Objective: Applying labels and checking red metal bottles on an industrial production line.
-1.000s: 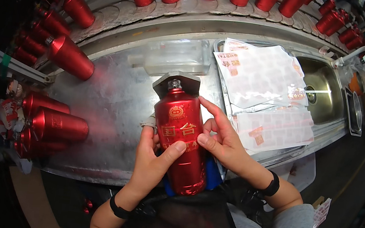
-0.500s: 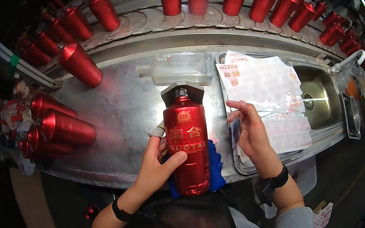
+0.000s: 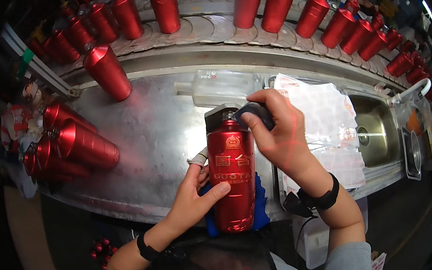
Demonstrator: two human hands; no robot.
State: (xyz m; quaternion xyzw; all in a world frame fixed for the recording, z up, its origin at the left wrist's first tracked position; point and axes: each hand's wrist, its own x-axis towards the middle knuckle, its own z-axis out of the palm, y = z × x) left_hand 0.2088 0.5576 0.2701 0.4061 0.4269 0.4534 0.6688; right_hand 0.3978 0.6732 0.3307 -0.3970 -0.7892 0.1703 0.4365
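A red metallic bottle (image 3: 230, 185) with gold printing lies tilted in front of me, its neck pointing away. My left hand (image 3: 199, 192) is closed around its left side, thumb on the front, with a pale wrap on one finger. At the neck, my right hand (image 3: 281, 127) pinches a dark, thin, flat piece (image 3: 256, 113) against the bottle's shoulder; its kind is unclear. A dark angular holder (image 3: 214, 117) sits behind the neck. Under the bottle lies a blue cloth (image 3: 261, 200).
White printed sheets (image 3: 326, 116) lie on a tray to the right, beside a metal sink (image 3: 371, 122). A clear glass bottle (image 3: 221, 88) lies behind. Red bottles (image 3: 107, 73) stand at the left, and several more line the curved conveyor (image 3: 207, 29).
My right hand has moved left from over the sheets to the bottle's neck, bringing the thin piece along. The left hand keeps its hold. Bottles on the conveyor have shifted.
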